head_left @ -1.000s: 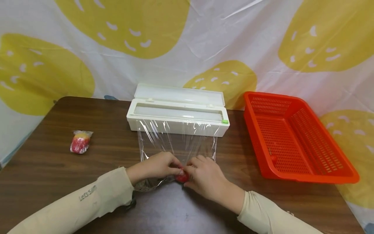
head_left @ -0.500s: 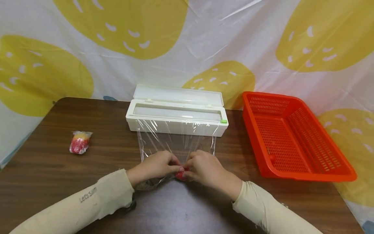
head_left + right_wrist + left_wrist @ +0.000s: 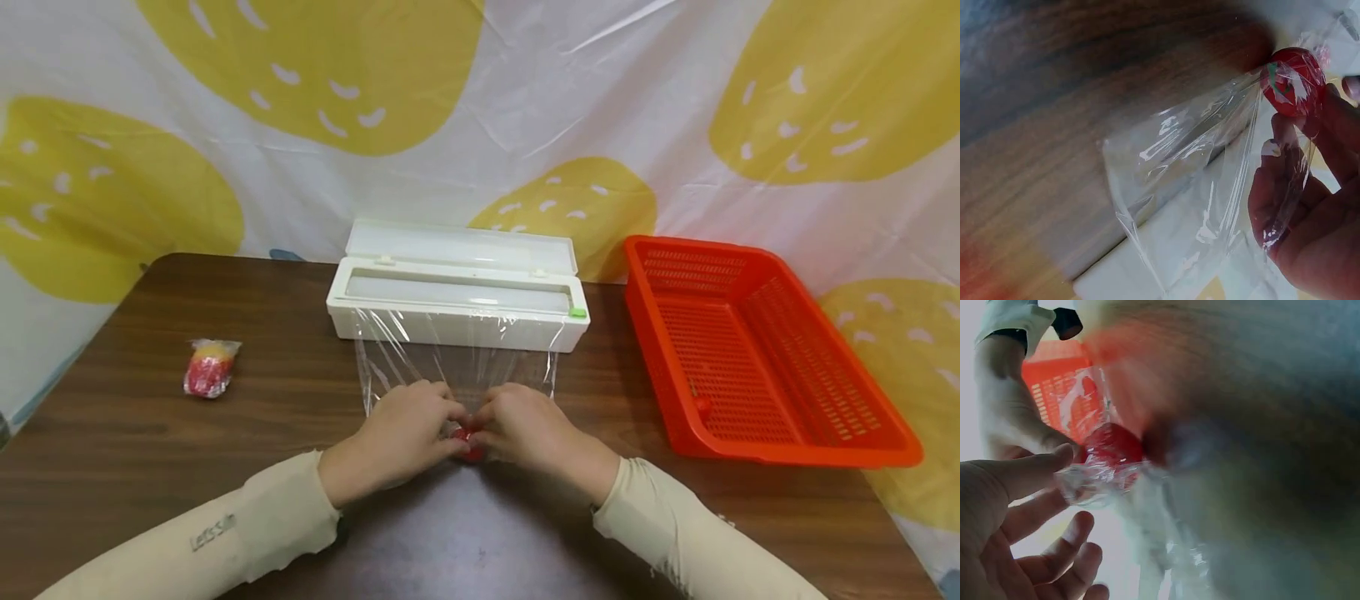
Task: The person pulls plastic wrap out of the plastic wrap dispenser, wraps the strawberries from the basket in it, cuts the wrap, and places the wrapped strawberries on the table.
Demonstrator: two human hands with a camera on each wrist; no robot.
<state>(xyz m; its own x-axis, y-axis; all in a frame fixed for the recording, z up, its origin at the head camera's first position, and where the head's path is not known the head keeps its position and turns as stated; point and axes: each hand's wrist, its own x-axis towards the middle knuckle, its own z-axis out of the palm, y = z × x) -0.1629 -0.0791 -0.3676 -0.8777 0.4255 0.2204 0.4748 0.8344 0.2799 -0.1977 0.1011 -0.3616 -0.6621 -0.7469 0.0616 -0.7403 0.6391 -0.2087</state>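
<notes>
A small red round fruit (image 3: 1294, 81) with a green mark shows under shiny clear cling film (image 3: 1204, 206) in the right wrist view. The film runs from the white dispenser box (image 3: 457, 329) to the fruit at the middle of the table. My right hand (image 3: 528, 425) holds the fruit from the right, fingertips around its side. From the left, my left hand (image 3: 408, 425) is close against it; in the left wrist view its thumb and index finger pinch a gathered bit of film beside the red fruit (image 3: 1113, 447). Both hands partly cover the fruit in the head view.
The dispenser's lid (image 3: 461, 242) stands raised at the back. A red plastic basket (image 3: 780, 454) on the right holds a small red thing with a stem (image 3: 702, 406). A film-wrapped red and yellow piece (image 3: 211, 368) lies on the brown table (image 3: 277, 417) at left.
My left hand has shifted slightly, its fingers now over the near side of the fruit and the film edge. The right hand has turned a little inward around the fruit.
</notes>
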